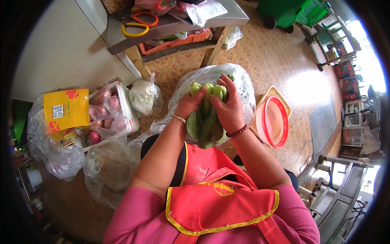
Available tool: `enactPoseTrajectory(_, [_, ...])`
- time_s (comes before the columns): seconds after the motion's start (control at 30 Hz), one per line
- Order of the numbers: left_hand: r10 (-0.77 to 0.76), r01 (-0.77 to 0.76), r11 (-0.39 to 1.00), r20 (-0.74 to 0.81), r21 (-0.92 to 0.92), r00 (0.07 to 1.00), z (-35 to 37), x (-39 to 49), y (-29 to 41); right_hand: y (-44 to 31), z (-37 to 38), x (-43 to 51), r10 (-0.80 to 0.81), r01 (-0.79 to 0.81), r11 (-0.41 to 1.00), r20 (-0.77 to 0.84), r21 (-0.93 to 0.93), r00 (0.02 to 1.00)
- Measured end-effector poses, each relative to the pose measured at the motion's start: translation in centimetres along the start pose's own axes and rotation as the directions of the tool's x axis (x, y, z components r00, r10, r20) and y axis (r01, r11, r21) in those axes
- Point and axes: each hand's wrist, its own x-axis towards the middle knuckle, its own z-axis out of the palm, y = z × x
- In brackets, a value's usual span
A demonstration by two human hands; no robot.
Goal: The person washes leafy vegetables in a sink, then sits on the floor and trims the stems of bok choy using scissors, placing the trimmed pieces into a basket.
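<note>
Both of my hands hold a bunch of bok choy point(205, 119) over my lap, its pale green bases pointing away from me and its dark leaves hanging towards me. My left hand point(191, 103) grips the bunch from the left, with the thumb on the stalks. From the right, my right hand point(227, 105) presses it with the thumb, the other fingers stretched behind it and partly hidden. Beneath the hands, a large clear plastic bag point(243, 82) stands wide, with some green leaves showing inside. A red apron point(219, 210) with yellow edging covers my front.
Right of the bag, a red-rimmed sieve point(287, 122) rests on a cream plastic basket point(288, 107). To the left lie bagged red onions point(103, 105), a yellow box point(66, 106) and a knotted bag point(141, 99). Scissors point(135, 30) lie on a metal-topped table point(231, 15) ahead.
</note>
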Motion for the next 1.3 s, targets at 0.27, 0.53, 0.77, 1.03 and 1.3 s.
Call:
enactPoseTrajectory(0.27, [-0.098, 0.089, 0.994, 0.145, 0.065, 0.985, 1.0, -1.6, 0.7, -0.5, -0.5, 0.9, -0.194, 0.174, 0.927, -0.028, -0.331, 0.981])
enactPoseTrajectory(0.53, [0.036, -0.074, 0.978, 0.194, 0.195, 0.980, 1.8, -2.5, 1.1, -1.0, 2.2, 1.9, -0.052, 0.053, 0.998, -0.021, 0.043, 0.998])
enactPoseTrajectory(0.77, [0.187, -0.212, 0.973, 0.231, 0.090, 0.955, -1.1, 0.2, 0.8, -5.0, 5.4, 3.9, 0.042, 0.015, 0.906, 0.126, -0.422, 0.991])
enactPoseTrajectory(1.03, [0.179, -0.120, 0.959, 0.220, -0.256, 0.959, -2.5, -0.3, 1.1, -12.9, 15.6, 14.8, -0.507, 0.682, 0.461, 0.463, -0.568, 0.727])
enactPoseTrajectory(1.3, [0.107, -0.104, 0.985, 0.014, -0.139, 0.994, -0.9, -1.4, 1.4, -13.7, 17.9, 19.0, -0.298, 0.500, 0.305, 0.418, -0.810, 0.858])
